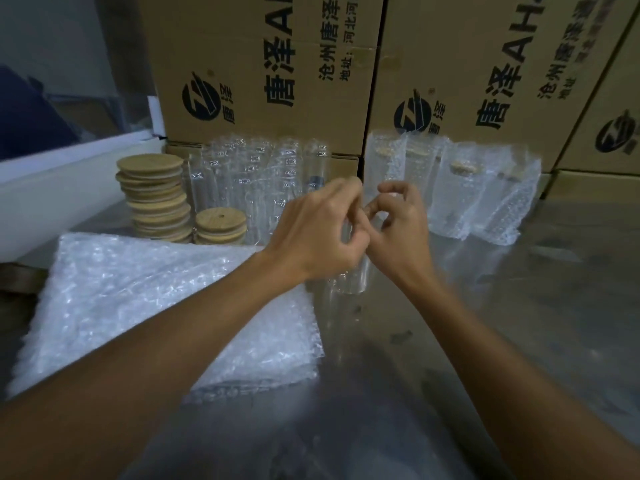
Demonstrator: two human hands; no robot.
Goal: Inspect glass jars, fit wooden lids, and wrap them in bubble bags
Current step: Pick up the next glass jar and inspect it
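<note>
While curled narrowly, fingers (349, 202) of left hand (322, 233) and right hand (398, 223) pinching at rim of upright glass jar (349, 275) on counter (519, 306); bubble bags (145, 306) left; beyond, lids (152, 195), bare jars (249, 181), wrapped jars (460, 192).

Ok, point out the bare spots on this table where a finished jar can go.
Free: bare table right of the hands, in front of the wrapped jars. Crowded: bubble bags at left; lids and unwrapped jars behind them.
</note>
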